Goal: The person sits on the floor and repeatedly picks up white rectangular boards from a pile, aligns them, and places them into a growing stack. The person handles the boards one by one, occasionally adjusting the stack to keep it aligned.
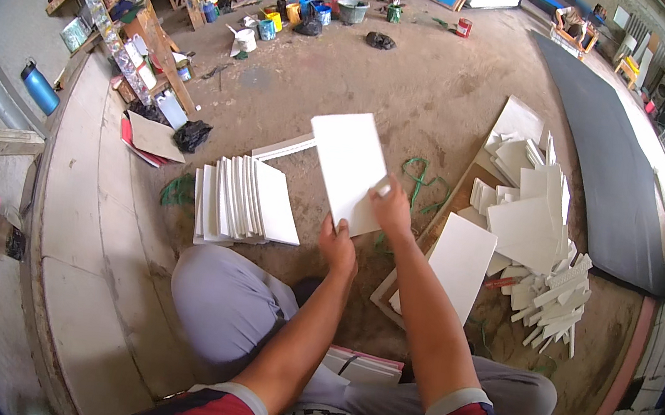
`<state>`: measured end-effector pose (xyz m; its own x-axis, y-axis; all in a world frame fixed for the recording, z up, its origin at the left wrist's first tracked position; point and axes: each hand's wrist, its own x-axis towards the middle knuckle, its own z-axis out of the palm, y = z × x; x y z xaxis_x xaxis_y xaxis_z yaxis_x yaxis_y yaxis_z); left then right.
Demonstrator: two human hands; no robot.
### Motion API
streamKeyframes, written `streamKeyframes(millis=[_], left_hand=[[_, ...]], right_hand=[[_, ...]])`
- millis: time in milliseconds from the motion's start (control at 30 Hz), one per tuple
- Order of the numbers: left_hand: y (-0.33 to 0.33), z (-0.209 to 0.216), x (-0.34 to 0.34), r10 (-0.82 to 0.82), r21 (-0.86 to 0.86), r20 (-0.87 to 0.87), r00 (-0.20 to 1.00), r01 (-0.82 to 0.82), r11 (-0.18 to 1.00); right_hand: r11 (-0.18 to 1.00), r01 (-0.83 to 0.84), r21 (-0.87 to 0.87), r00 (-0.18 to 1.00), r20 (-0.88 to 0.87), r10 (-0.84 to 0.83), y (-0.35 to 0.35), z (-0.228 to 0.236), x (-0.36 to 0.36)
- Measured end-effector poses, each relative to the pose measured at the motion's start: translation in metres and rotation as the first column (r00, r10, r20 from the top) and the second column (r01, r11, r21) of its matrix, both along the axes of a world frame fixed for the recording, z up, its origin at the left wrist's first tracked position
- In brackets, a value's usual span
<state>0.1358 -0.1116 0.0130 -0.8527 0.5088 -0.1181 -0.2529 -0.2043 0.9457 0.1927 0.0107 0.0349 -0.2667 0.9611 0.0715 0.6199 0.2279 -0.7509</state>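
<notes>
The left hand (pixel 338 248) pinched the bottom of a white sheet (pixel 345 163), and the right hand (pixel 393 210) pinched its right side. The sheet was between a white stack (pixel 242 202) and a messy pile (pixel 525 224).

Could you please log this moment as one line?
left hand: holds white board; right hand: holds same board; white stack: at left; loose pile: at right

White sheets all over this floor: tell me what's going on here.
A person's left hand and right hand hold up a white rectangular sheet, the left at its bottom edge and the right at its right edge. On the left is a leaning stack of white sheets; on the right, a loose heap of white pieces beside another large white sheet.
</notes>
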Motion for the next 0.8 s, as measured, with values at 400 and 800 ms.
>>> streamKeyframes(millis=[400, 800], left_hand=[[0.071, 0.064, 0.012, -0.474, 0.021, -0.206, 0.856, 0.488, 0.873], [0.059, 0.036, 0.111, -0.760, -0.606, -0.501, 0.414, 0.460, 0.649]], right_hand=[[0.975, 0.218, -0.035, 0.928, -0.303, -0.218, 0.009, 0.048, 0.136], [0.810, 0.578, 0.095, 0.816, -0.055, -0.576, -0.018, 0.010, 0.259]])
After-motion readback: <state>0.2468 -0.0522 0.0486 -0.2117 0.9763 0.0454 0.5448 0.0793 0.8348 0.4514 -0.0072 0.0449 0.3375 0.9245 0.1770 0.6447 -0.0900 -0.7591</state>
